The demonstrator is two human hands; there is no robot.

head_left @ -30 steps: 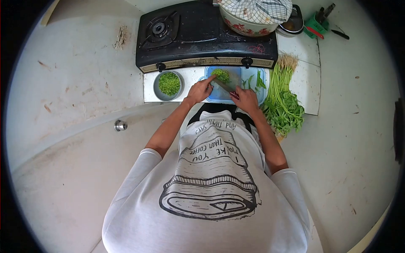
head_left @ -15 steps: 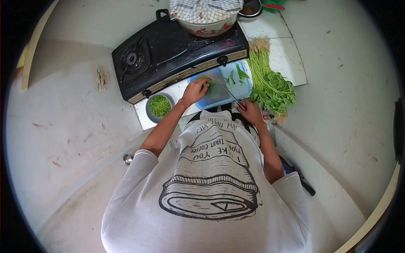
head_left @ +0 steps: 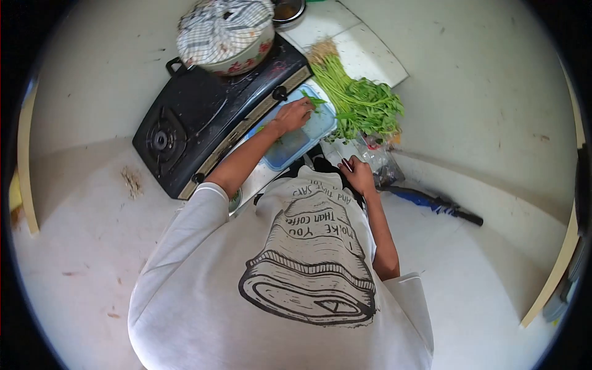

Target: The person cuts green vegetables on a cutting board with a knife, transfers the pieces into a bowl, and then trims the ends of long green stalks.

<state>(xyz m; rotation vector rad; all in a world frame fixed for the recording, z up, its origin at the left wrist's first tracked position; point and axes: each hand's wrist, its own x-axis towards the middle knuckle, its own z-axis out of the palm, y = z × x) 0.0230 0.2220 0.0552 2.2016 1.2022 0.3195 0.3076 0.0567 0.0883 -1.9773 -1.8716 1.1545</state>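
Note:
My left hand [head_left: 296, 115] reaches over the blue tray [head_left: 288, 161], its fingers at some green leaves [head_left: 316, 100] near the tray's far right end. Whether the fingers grip the leaves is too small to tell. My right hand [head_left: 357, 176] is closed on the dark red handle of a knife [head_left: 348, 164], held beside the tray's near right corner and close to my shirt. The knife's blade is hard to make out. A large bunch of leafy green stalks [head_left: 364, 105] lies to the right of the tray, roots pointing away.
A black gas stove [head_left: 203, 111] stands at the left, carrying a cloth-covered pot [head_left: 231, 65]. A metal bowl [head_left: 288, 11] is behind. A bowl [head_left: 235, 200] lies partly under my left forearm. Clear plastic [head_left: 383, 165] and a blue-and-black object [head_left: 425, 200] are at the right.
The view has turned and shifted. My left hand has moved right across the tray to the leaves at its far end. My right hand has drawn the knife off the tray toward me.

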